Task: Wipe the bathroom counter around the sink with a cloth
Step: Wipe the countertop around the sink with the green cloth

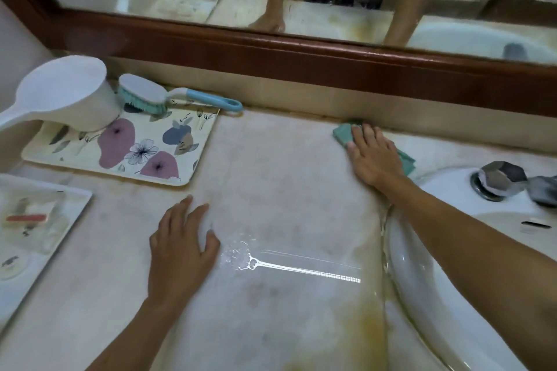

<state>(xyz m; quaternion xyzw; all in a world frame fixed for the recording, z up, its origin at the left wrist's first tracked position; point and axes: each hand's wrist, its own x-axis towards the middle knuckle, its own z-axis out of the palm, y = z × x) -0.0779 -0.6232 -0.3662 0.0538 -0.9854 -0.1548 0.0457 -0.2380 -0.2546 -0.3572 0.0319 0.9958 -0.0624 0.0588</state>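
A mirror [331, 18] in a dark brown wooden frame [271, 54] ran along the back. Below it lay a beige wall strip [301, 96]. A pale wall [18, 39] stood at the left.

head view | looks forward and down | close over counter [271, 159] | mirror [301, 9] ahead

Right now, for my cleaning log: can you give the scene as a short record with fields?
right hand: presses green cloth flat at back edge of counter, left of sink
left hand: open, flat on counter
floral tray: back left, holds white dipper and scrub brush
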